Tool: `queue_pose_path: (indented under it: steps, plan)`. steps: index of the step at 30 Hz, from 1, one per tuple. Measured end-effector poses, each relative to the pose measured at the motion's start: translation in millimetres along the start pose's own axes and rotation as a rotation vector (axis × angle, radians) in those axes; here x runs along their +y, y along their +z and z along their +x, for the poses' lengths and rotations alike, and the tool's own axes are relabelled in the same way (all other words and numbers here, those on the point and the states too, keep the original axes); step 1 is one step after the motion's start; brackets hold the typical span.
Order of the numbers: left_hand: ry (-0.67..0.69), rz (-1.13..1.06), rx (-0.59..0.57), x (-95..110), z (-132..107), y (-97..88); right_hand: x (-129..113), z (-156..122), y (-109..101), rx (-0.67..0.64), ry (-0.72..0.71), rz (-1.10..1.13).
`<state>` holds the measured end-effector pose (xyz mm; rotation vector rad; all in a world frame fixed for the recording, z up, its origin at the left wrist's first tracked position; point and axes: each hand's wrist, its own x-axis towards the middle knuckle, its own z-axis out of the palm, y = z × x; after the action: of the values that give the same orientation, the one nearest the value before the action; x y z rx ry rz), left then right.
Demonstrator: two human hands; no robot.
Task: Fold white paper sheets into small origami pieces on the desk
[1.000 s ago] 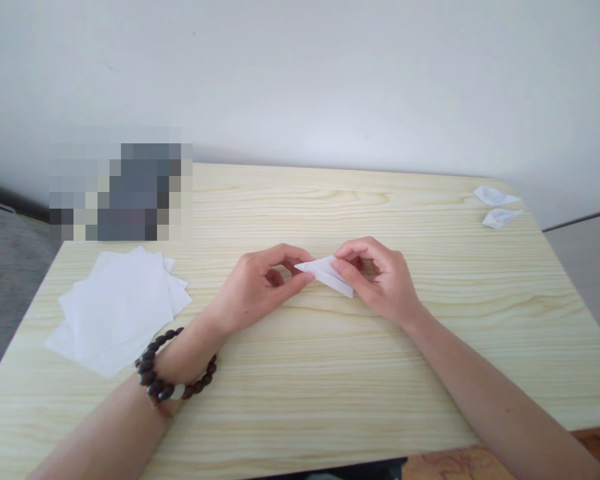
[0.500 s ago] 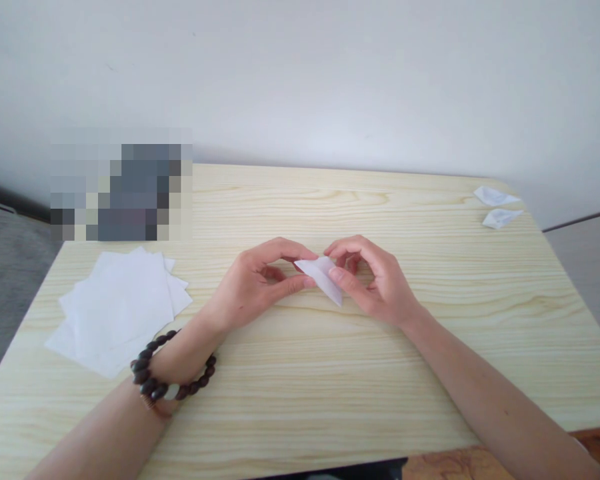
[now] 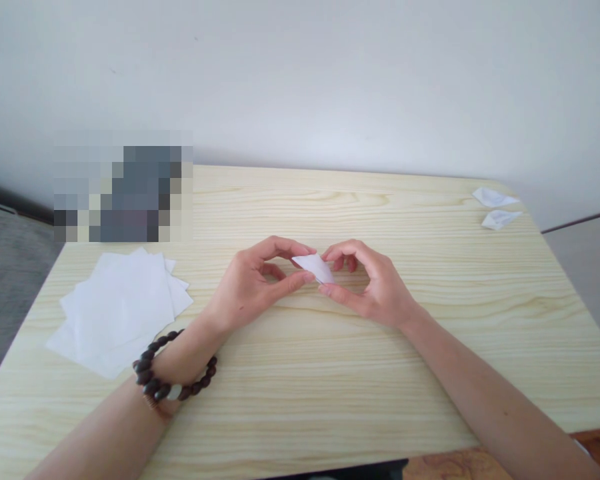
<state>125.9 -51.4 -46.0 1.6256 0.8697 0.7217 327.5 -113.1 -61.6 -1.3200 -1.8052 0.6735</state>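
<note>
A small piece of folded white paper [image 3: 316, 267] is held between my two hands over the middle of the table. My left hand [image 3: 260, 280] pinches its left side, thumb in front and fingers behind. From the other side my right hand [image 3: 370, 280] grips the paper's right edge, with the thumb at the lower corner and the index finger at the upper edge. A beaded bracelet [image 3: 173, 387] circles my left wrist.
Several overlapping white paper sheets [image 3: 120, 300] lie at the left of the wood-grain table [image 3: 290, 393]. Two folded white paper pieces [image 3: 495, 197] rest near the far right corner. A blurred dark object [image 3: 137, 193] stands at the back left, near the wall [image 3: 330, 80].
The paper's lower flap no longer sticks out toward me, and the piece looks smaller. My right thumb has moved down and left to its lower corner. My left hand is almost still.
</note>
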Motion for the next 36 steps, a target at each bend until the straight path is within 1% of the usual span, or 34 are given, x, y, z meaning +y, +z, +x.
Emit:
queue_pose_path:
  steps: [7, 12, 15, 18, 22, 28, 30, 33, 36]
  plan:
    - [0.062, 0.013, 0.025, -1, -2, 1.6, 0, 1, -1, 0.022, 0.064, 0.082]
    - [0.078, 0.000, 0.047, -2, -2, 3.5, -2, 3, -3, -0.011, 0.097, 0.188]
    - [0.136, 0.015, 0.048, -2, 0, 8.4, -3, 4, -3, -0.011, 0.110, 0.237]
    - [0.161, 0.020, 0.061, -1, 3, 15.7, -4, 5, -1, 0.037, 0.102, 0.242]
    - [0.099, 0.030, 0.090, -1, 5, 22.1, -4, 4, 2, 0.104, 0.060, 0.190]
    - [0.026, 0.160, 0.124, -5, 5, 23.1, -6, 2, 6, 0.176, -0.069, -0.008]
    - [0.032, 0.244, 0.132, -4, 5, 23.4, -7, 1, 6, 0.190, -0.088, -0.036]
    - [0.078, 0.364, 0.137, -1, 5, 23.5, -7, -1, 6, 0.172, -0.109, -0.077]
    - [0.095, 0.425, 0.150, 0, 3, 23.3, -8, -1, 7, 0.184, -0.156, -0.186]
